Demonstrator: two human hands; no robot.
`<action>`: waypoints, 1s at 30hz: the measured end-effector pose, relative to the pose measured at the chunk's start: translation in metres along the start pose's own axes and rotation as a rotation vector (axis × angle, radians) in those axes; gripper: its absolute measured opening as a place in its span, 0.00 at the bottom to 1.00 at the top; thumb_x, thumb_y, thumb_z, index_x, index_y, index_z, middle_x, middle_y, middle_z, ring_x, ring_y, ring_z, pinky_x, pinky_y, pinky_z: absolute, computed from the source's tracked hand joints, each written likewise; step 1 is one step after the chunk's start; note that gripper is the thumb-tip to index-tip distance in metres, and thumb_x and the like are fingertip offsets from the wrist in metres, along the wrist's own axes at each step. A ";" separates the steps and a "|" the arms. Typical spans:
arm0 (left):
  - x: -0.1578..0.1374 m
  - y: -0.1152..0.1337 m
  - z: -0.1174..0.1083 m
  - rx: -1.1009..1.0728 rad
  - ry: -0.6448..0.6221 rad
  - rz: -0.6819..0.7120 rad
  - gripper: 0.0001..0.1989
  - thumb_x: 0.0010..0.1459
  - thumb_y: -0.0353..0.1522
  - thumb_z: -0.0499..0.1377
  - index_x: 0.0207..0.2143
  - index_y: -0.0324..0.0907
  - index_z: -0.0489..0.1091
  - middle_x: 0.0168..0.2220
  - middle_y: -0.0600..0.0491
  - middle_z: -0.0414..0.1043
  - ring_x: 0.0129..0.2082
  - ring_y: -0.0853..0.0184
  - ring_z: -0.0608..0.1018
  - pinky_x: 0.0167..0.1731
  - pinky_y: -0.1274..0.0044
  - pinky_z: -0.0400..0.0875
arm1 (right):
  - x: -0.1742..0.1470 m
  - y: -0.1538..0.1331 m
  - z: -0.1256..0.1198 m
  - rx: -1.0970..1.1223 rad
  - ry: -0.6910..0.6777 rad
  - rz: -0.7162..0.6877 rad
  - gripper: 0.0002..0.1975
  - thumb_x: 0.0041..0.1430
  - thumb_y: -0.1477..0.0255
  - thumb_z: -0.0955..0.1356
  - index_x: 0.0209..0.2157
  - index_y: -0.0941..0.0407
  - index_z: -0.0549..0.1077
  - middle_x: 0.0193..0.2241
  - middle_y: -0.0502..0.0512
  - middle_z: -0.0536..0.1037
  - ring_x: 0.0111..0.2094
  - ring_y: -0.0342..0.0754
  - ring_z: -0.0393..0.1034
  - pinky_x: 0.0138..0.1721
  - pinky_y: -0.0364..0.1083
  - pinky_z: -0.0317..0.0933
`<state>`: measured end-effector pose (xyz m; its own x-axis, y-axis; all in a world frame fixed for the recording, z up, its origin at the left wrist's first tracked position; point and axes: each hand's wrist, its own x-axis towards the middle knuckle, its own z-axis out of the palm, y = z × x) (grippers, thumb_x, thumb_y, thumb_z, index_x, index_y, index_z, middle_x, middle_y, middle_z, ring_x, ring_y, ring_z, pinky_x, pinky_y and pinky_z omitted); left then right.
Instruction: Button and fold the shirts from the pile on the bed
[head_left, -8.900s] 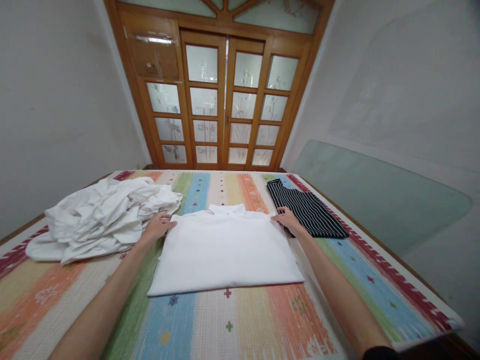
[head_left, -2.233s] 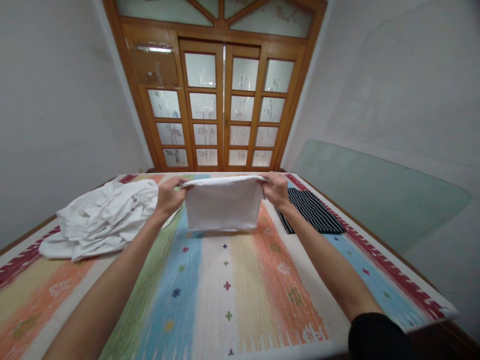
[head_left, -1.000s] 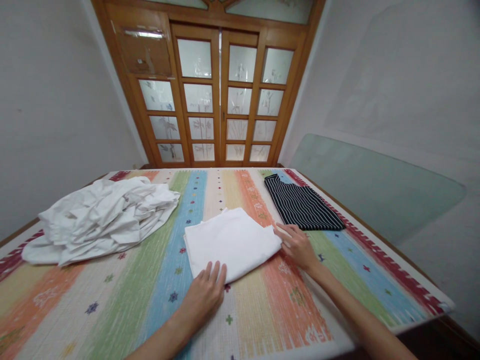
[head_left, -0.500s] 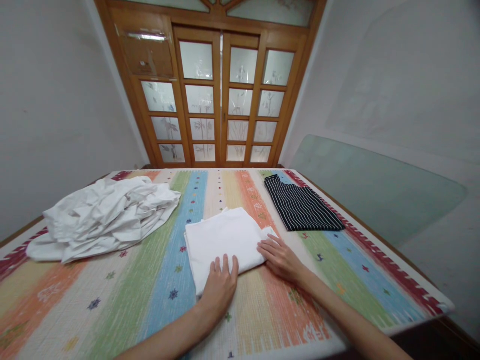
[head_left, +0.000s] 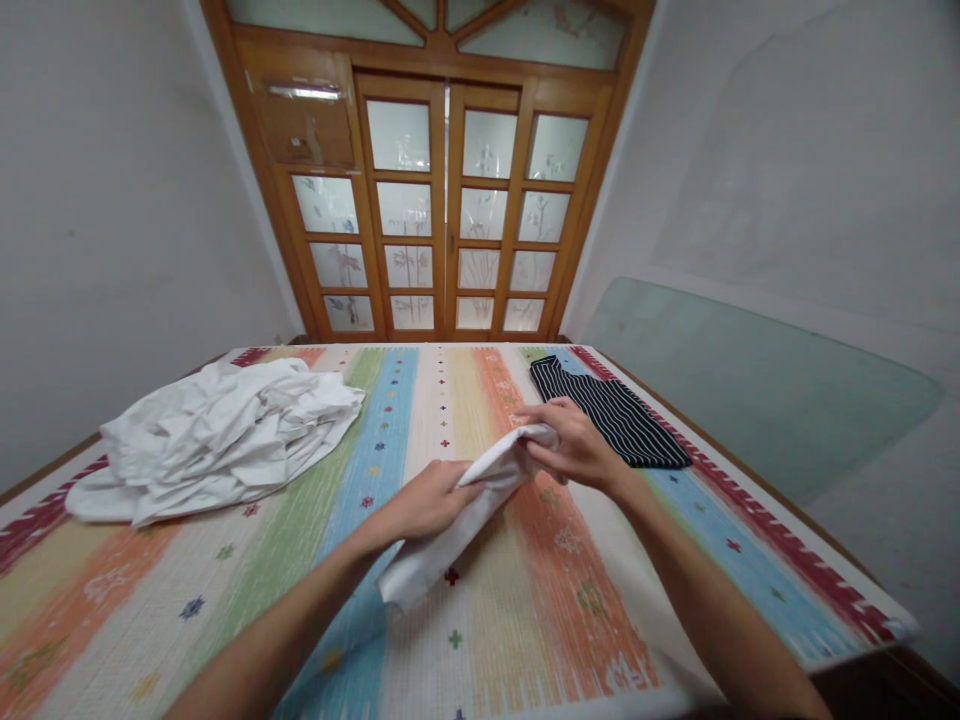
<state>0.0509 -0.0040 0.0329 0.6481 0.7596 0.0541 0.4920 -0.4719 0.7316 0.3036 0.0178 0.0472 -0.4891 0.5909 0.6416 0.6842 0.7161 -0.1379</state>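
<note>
A folded white cloth (head_left: pixel 459 522), probably a garment, is held up off the table in both hands and seen almost edge-on. My left hand (head_left: pixel 433 497) grips its upper edge near the middle, thumb on the near side and fingers behind. At the cloth's right end, my right hand (head_left: pixel 566 442) is closed on the edge, its index finger stretched out to the left. The cloth's lower left corner hangs down close to the tabletop. Beyond my right hand lies a folded black garment with white stripes (head_left: pixel 626 415), flat on the table.
A crumpled heap of white fabric (head_left: pixel 225 440) lies at the left of the table. A cover with coloured stripes (head_left: pixel 315 440) spreads over the table. Behind stand wooden doors with glass panes (head_left: pixel 446 210); a pale green panel (head_left: pixel 757 370) is on the right wall.
The white cloth lay flat under both hands; now it is lifted and tilted nearly on edge. My left hand has closed on its upper edge, my right hand on its right end.
</note>
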 end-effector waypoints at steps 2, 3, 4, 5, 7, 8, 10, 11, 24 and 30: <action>-0.003 0.008 -0.024 -0.257 -0.055 -0.020 0.16 0.59 0.43 0.55 0.38 0.41 0.75 0.37 0.52 0.78 0.36 0.63 0.76 0.37 0.75 0.70 | 0.022 0.002 -0.021 0.108 -0.020 0.027 0.17 0.56 0.69 0.70 0.49 0.52 0.73 0.41 0.55 0.80 0.41 0.51 0.73 0.45 0.50 0.64; -0.004 0.009 -0.032 -0.371 -0.059 -0.060 0.18 0.57 0.45 0.57 0.39 0.40 0.75 0.36 0.52 0.78 0.34 0.63 0.76 0.35 0.75 0.70 | 0.034 0.004 -0.028 0.160 -0.026 0.027 0.17 0.56 0.67 0.70 0.48 0.53 0.74 0.42 0.55 0.79 0.41 0.51 0.73 0.44 0.49 0.64; -0.005 0.009 -0.037 -0.476 -0.049 -0.108 0.21 0.54 0.47 0.59 0.41 0.40 0.74 0.36 0.52 0.78 0.33 0.64 0.76 0.34 0.76 0.70 | 0.046 0.006 -0.032 0.207 -0.029 0.023 0.18 0.55 0.66 0.71 0.47 0.54 0.74 0.42 0.55 0.79 0.41 0.50 0.73 0.43 0.48 0.65; -0.005 0.007 -0.040 -0.570 -0.030 -0.159 0.24 0.52 0.48 0.61 0.43 0.39 0.74 0.36 0.51 0.77 0.32 0.64 0.76 0.32 0.76 0.70 | 0.057 0.010 -0.032 0.244 -0.033 0.014 0.18 0.54 0.65 0.72 0.46 0.54 0.75 0.42 0.55 0.79 0.41 0.50 0.73 0.43 0.48 0.65; -0.003 -0.007 -0.037 -0.713 0.021 -0.243 0.27 0.49 0.49 0.63 0.45 0.38 0.73 0.36 0.49 0.78 0.31 0.64 0.77 0.31 0.76 0.71 | 0.076 0.022 -0.018 0.277 -0.045 0.001 0.18 0.52 0.64 0.73 0.45 0.55 0.75 0.41 0.54 0.79 0.41 0.49 0.73 0.43 0.47 0.65; -0.001 -0.017 -0.033 -0.757 0.045 -0.275 0.28 0.48 0.49 0.64 0.45 0.38 0.73 0.36 0.48 0.78 0.32 0.63 0.78 0.31 0.76 0.71 | 0.083 0.030 -0.006 0.270 -0.054 0.004 0.17 0.52 0.66 0.73 0.44 0.55 0.76 0.40 0.53 0.79 0.40 0.49 0.73 0.43 0.47 0.65; 0.002 -0.045 -0.020 -0.791 0.094 -0.324 0.29 0.46 0.48 0.66 0.45 0.37 0.73 0.36 0.47 0.78 0.33 0.62 0.79 0.32 0.75 0.72 | 0.087 0.046 0.024 0.207 -0.092 0.041 0.14 0.52 0.70 0.73 0.42 0.55 0.76 0.39 0.53 0.80 0.41 0.49 0.73 0.45 0.49 0.64; 0.002 -0.060 -0.012 -0.785 0.110 -0.361 0.29 0.45 0.48 0.66 0.44 0.37 0.73 0.37 0.47 0.79 0.34 0.61 0.79 0.32 0.74 0.73 | 0.086 0.054 0.040 0.150 -0.116 0.067 0.13 0.50 0.73 0.73 0.40 0.55 0.76 0.39 0.54 0.80 0.42 0.50 0.72 0.46 0.51 0.63; -0.053 -0.107 0.021 -0.846 0.155 -0.602 0.28 0.47 0.42 0.66 0.48 0.39 0.66 0.49 0.42 0.75 0.48 0.57 0.78 0.46 0.68 0.73 | -0.062 0.032 0.060 0.092 -0.317 0.552 0.12 0.60 0.67 0.65 0.24 0.57 0.71 0.25 0.53 0.74 0.28 0.47 0.69 0.31 0.44 0.60; -0.051 -0.089 0.060 -1.040 0.307 -0.621 0.27 0.50 0.36 0.65 0.51 0.40 0.62 0.52 0.41 0.73 0.50 0.56 0.77 0.49 0.66 0.72 | -0.122 -0.011 0.039 0.566 -0.407 0.770 0.14 0.60 0.58 0.66 0.32 0.55 0.73 0.28 0.53 0.77 0.30 0.48 0.70 0.33 0.46 0.62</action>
<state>0.0093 -0.0274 -0.0762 0.2396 0.8662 -0.4384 -0.1171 0.4741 0.8727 0.3350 -0.0473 -0.0594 -0.2447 0.9678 -0.0589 0.5860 0.0992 -0.8042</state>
